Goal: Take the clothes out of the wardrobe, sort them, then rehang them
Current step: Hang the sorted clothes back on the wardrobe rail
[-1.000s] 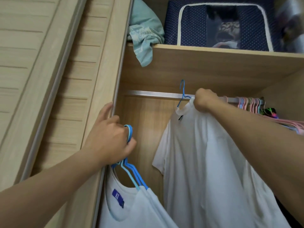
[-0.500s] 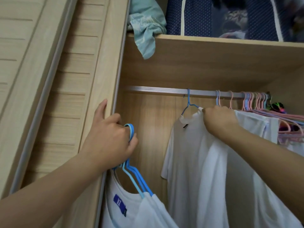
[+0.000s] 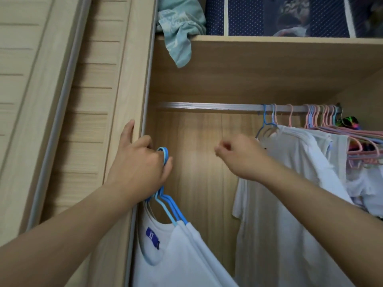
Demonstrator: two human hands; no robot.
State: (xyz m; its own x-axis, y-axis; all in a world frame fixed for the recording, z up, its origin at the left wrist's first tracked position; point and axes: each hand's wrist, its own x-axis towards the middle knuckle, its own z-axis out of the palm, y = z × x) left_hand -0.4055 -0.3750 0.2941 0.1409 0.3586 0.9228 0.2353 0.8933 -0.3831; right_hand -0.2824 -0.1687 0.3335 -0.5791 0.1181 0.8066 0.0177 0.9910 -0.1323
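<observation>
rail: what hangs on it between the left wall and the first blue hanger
Nothing: in the head view the rail is bare from the wardrobe's left wall to the first blue hanger.

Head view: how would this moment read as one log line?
left hand grips blue hangers with white shirts | right hand curled, empty | rail holds rehung shirt
</observation>
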